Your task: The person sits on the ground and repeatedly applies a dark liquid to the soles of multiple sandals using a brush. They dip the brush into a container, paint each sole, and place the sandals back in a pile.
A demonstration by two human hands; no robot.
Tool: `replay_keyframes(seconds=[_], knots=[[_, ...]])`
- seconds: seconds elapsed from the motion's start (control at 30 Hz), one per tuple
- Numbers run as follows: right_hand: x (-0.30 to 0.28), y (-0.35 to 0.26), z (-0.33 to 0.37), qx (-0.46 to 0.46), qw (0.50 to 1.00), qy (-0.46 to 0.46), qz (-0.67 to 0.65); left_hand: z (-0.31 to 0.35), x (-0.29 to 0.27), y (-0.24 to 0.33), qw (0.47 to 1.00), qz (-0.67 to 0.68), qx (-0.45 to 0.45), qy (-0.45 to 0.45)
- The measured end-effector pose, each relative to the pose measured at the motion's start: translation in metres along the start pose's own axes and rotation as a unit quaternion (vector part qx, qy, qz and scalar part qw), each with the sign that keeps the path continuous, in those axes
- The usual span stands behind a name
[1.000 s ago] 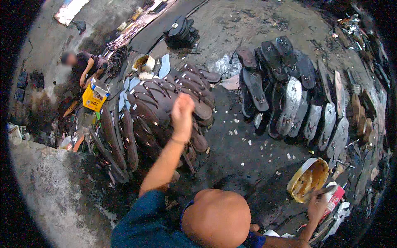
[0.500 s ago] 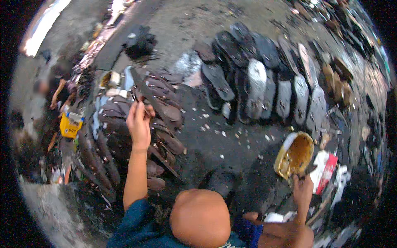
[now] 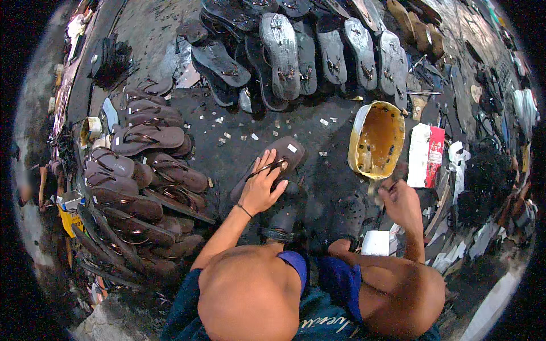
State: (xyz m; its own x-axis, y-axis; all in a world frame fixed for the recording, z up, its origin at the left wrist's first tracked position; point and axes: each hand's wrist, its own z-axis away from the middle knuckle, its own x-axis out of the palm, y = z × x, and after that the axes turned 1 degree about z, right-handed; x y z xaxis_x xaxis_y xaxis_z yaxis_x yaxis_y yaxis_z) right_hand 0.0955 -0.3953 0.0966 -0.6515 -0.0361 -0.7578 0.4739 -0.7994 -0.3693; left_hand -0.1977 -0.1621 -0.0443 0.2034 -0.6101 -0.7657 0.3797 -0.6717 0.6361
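One flip-flop (image 3: 291, 156) prob. steadied by spread L hand (image 3: 259, 189); R hand (image 3: 404, 203) curled, hold unclear, tub (image 3: 356, 149) its 11 o'clock; next likely needs stillness.

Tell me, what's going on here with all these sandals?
Someone's left hand lies over a brown sandal, with the fingers spread across it. Their right hand is by the near end of a yellowish tub with amber-brown contents; whether that hand holds anything is too unclear to tell. More brown sandals are heaped on the left, and dark footwear lies side by side farther ahead.
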Motion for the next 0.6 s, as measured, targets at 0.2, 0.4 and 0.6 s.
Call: replay_keyframes(seconds=[0.2, 0.4, 0.6], knots=[[0.002, -0.035, -0.008, -0.128, 0.895, -0.026, -0.427, -0.045, -0.015, -0.005, 0.998, -0.038, 0.034, -0.035], [-0.011, -0.126, -0.061, -0.367, 0.84, 0.179, -0.357, -0.105, -0.069, 0.069, 0.593, 0.775, -0.212, 0.047], [0.005, -0.133, -0.035, -0.477, 0.817, 0.186, -0.264, -0.084, -0.061, 0.073, 0.607, 0.77, -0.194, 0.03]])
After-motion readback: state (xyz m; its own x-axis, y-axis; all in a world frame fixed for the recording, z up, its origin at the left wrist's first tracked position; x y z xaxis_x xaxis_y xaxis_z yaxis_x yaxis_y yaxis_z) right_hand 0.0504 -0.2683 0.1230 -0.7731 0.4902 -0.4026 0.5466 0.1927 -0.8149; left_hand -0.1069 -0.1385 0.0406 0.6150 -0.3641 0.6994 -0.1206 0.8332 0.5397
